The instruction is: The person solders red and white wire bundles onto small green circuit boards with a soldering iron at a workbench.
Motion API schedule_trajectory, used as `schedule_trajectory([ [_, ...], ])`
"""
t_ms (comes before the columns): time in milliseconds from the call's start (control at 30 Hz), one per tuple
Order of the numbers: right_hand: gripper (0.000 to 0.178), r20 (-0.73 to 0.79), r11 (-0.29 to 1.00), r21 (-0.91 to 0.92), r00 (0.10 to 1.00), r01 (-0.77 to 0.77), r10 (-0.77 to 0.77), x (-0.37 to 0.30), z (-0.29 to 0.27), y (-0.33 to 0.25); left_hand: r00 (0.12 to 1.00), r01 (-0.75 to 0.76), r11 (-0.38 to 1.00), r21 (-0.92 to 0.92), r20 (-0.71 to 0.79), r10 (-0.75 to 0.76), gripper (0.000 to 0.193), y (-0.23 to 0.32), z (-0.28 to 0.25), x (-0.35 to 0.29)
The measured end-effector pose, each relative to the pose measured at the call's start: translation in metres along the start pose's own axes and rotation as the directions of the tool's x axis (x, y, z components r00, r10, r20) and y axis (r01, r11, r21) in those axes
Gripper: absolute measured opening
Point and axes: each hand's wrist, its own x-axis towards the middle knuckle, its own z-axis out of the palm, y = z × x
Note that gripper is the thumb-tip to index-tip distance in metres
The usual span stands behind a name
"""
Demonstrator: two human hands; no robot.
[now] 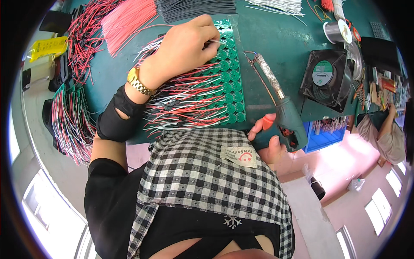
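My left hand [189,47], with a gold watch [140,82] on its wrist, is over the far part of a panel of round green circuit boards [233,84]. Its fingers are pinched on a thin white wire [214,41], whose end points at the boards. Rows of red, white and black wires [185,101] trail leftward from the panel. My right hand [268,140], wearing an orange finger cot [268,122], grips the dark green handle of a soldering gun [288,118]. The gun's bent tip [250,52] is just right of the panel, apart from it.
Bundles of pink-red wires [129,23], black wires [196,9] and white wires [280,5] lie along the back. A black fan [326,77] stands right, beside a solder spool [337,31]. Wired boards hang at the left edge. A blue crate [325,137] is below; another person [381,134] sits far right.
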Motion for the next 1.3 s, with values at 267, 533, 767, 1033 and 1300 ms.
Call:
schedule_trajectory([
  [267, 0.056, 0.119, 0.995, -0.034, 0.989, 0.094, -0.089, 0.009, -0.004, 0.008, 0.997, -0.072, 0.997, -0.033, -0.009, 0.072, 0.016, 0.002, -0.021, 0.007],
  [533, 0.054, 0.136, 0.990, -0.063, 0.984, 0.127, -0.117, 0.013, -0.003, 0.002, 1.000, -0.020, 0.987, -0.158, -0.016, 0.018, 0.008, 0.014, 0.006, 0.004],
  [767, 0.054, 0.147, 0.989, -0.114, 0.986, 0.099, -0.082, 0.009, 0.000, 0.007, 0.999, 0.018, 0.994, -0.104, -0.045, -0.022, 0.006, 0.015, 0.009, 0.005],
  [1033, 0.053, 0.214, 0.949, -0.230, 0.962, 0.217, -0.168, 0.012, 0.006, -0.011, 0.999, 0.012, 0.999, -0.041, -0.041, -0.013, 0.006, 0.014, 0.009, 0.007],
  [1300, 0.043, 0.130, 0.960, -0.266, 0.990, 0.086, -0.053, 0.015, 0.002, -0.010, 0.997, -0.017, 1.000, -0.023, -0.074, 0.015, 0.007, 0.013, 0.013, 0.011],
])
